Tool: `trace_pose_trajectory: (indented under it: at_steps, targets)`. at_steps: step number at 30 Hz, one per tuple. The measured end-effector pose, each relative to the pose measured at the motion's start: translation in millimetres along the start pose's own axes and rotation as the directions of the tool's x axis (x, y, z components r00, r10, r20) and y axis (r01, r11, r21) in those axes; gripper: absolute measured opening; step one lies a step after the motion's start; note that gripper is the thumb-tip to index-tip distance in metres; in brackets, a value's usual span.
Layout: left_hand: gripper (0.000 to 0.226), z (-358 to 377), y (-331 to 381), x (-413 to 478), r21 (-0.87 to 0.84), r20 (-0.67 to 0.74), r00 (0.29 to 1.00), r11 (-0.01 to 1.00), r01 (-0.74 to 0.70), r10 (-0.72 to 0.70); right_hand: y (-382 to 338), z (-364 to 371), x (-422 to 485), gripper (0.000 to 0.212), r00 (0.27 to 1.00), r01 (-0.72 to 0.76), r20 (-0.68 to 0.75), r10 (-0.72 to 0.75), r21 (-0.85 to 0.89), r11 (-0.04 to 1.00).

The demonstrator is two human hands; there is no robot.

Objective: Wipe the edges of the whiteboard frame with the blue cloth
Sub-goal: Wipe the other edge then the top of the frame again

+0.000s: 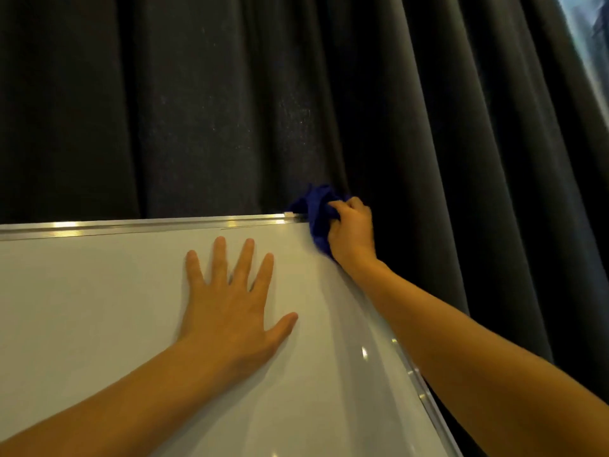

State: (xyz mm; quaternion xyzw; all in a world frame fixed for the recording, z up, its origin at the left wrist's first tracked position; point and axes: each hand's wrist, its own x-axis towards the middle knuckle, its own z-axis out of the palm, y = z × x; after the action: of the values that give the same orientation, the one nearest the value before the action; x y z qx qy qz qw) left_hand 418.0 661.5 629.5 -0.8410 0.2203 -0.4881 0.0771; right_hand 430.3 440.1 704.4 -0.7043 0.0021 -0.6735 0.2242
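A whiteboard [99, 308] fills the lower left, with a silver metal frame [148, 224] along its top edge and down its right edge. My right hand [352, 230] is shut on a bunched blue cloth [318, 212], pressed over the frame's top right corner. The corner itself is hidden under the cloth. My left hand [230, 298] lies flat on the white surface with fingers spread, a little left of and below that corner. It holds nothing.
A dark pleated curtain [230, 110] hangs close behind the board and to its right. A strip of bright window [593, 37] shows at the top right past the curtain's edge.
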Motion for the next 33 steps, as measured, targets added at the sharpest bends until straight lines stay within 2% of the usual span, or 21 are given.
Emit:
trace_pose_trajectory:
  at_steps: [1, 3, 4, 5, 6, 8, 9, 11, 13, 19, 22, 25, 26, 27, 29, 30, 31, 32, 33]
  targets:
    - [0.094, 1, -1, -1, 0.001, -0.004, 1.0, 1.0, -0.008, 0.008, -11, 4, -3, 0.031, 1.0, -0.022, -0.013, 0.021, -0.02, 1.0]
    - [0.093, 2, 0, -2, 0.004, -0.013, 1.0, 1.0, -0.001, 0.001, -34, 13, -20, 0.028, 0.975, 0.204, 0.093, -0.202, -0.011, 0.979]
    - [0.094, 2, -1, -2, 0.009, -0.024, 1.0, 1.0, 0.008, -0.008, -37, 12, -26, 0.026, 0.932, 0.331, 0.154, -0.328, 0.0, 0.943]
    - [0.094, 2, -1, -2, 0.01, -0.034, 0.999, 1.0, 0.013, -0.013, -31, 5, -24, 0.024, 0.905, 0.394, 0.174, -0.387, -0.004, 0.919]
    - [0.094, 1, -3, -3, 0.004, -0.041, 0.999, 1.0, 0.015, -0.015, -19, -6, -15, 0.022, 0.914, 0.383, 0.156, -0.374, -0.032, 0.923]
    - [0.095, 0, -3, -3, 0.0, -0.038, 0.999, 1.0, 0.006, -0.006, 7, -25, -7, 0.018, 0.983, 0.172, 0.063, -0.172, -0.003, 0.985]
    - [0.095, 0, -1, -3, 0.006, -0.029, 0.999, 1.0, 0.013, -0.013, 12, -28, -13, 0.021, 0.988, 0.135, 0.085, -0.13, -0.063, 0.989]
    - [0.098, 2, 11, 0, 0.018, -0.015, 0.998, 0.998, 0.059, -0.059, 16, -28, -39, 0.031, 0.974, 0.166, 0.183, -0.135, -0.168, 0.972]
    - [0.099, 2, 24, 1, 0.015, 0.004, 0.996, 0.996, 0.088, -0.088, 19, -37, -56, 0.033, 0.963, 0.124, 0.257, -0.079, -0.162, 0.979]
    - [0.095, 3, 27, -29, -0.053, 0.039, 0.999, 0.999, -0.003, 0.005, 20, -94, -104, 0.028, 0.875, 0.027, 0.473, 0.101, -0.256, 0.966]
    - [0.094, -4, 30, -55, -0.046, 0.11, 0.99, 0.995, -0.083, 0.088, 10, -130, -132, 0.026, 0.738, 0.004, 0.62, 0.267, -0.399, 0.917]
    - [0.088, -22, 35, -79, -0.107, 0.199, 0.969, 0.987, -0.124, 0.143, -8, -172, -150, 0.026, 0.423, 0.018, 0.762, 0.49, -0.548, 0.836]
    - [0.084, -31, 38, -91, -0.167, 0.222, 0.959, 0.976, -0.141, 0.176, -17, -185, -156, 0.025, 0.365, 0.005, 0.767, 0.528, -0.569, 0.822]
    - [0.081, -40, 42, -103, -0.244, 0.23, 0.947, 0.955, -0.167, 0.225, -27, -197, -163, 0.024, 0.366, -0.057, 0.758, 0.54, -0.56, 0.826]
    - [0.074, -58, 55, -127, -0.491, 0.185, 0.924, 0.846, -0.209, 0.336, -49, -213, -180, 0.019, 0.432, -0.351, 0.733, 0.526, -0.4, 0.847]
    - [0.067, -69, 60, -140, -0.681, 0.161, 0.913, 0.712, -0.173, 0.376, -63, -218, -191, 0.017, 0.447, -0.498, 0.738, 0.505, -0.263, 0.826]
    - [0.06, -80, 65, -152, -0.852, 0.142, 0.905, 0.515, -0.095, 0.4, -79, -224, -204, 0.016, 0.446, -0.615, 0.753, 0.483, -0.134, 0.777]
    - [0.055, -89, 68, -165, -0.945, 0.13, 0.907, 0.326, -0.009, 0.402, -91, -229, -217, 0.016, 0.436, -0.704, 0.768, 0.47, -0.035, 0.71]
    - [0.052, -96, 70, -175, -0.978, 0.123, 0.913, 0.203, 0.045, 0.389, -102, -235, -230, 0.018, 0.417, -0.77, 0.779, 0.468, 0.029, 0.638]
